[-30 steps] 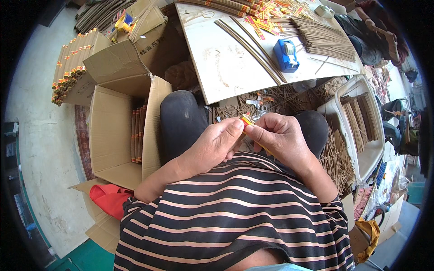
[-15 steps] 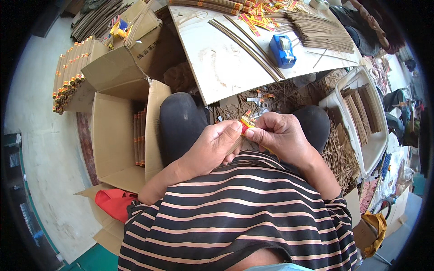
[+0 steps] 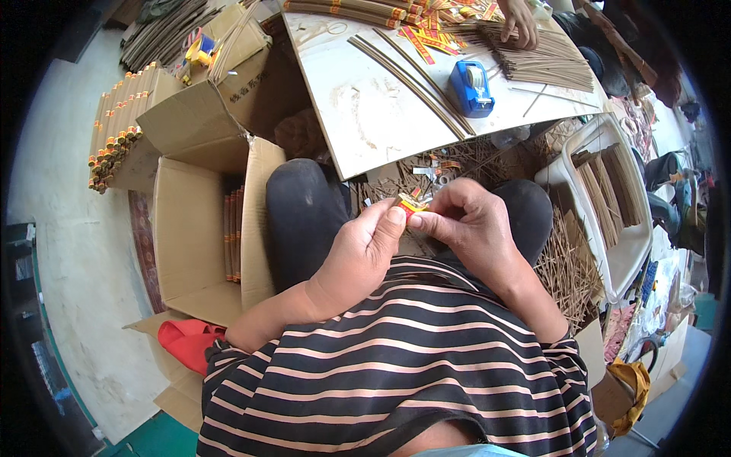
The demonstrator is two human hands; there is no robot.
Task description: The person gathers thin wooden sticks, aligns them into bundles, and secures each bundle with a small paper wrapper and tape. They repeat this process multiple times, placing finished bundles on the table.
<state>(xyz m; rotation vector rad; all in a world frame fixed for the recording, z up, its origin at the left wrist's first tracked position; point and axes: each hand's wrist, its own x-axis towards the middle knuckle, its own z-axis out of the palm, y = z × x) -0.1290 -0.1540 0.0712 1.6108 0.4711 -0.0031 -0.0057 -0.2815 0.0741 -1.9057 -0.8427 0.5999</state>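
Note:
In front of my lap, my left hand [image 3: 356,251] is closed round a short-looking bundle of incense sticks [image 3: 399,199], with its thumb pressed on the near side. A red and yellow paper label [image 3: 413,206] lies round the bundle's end. My right hand [image 3: 478,228] pinches that label's right side between thumb and bent forefinger. Most of the bundle is hidden by my left palm. On the white table [image 3: 365,107] ahead are a blue tape dispenser [image 3: 472,87], scattered labels [image 3: 430,42] and a pile of loose incense sticks [image 3: 548,65].
A co-worker's hand [image 3: 519,27] rests over the loose pile. An open cardboard box [image 3: 198,282] with banded bundles stands at my left, near a stack of bundles [image 3: 122,122]. At my right, a white tub [image 3: 640,251] holds sticks; broken sticks [image 3: 567,266] lie beside it.
A co-worker's hand has come in over the loose sticks at the table's far side. My right hand's fingers have risen and bent beside the label; my left hand has tilted slightly.

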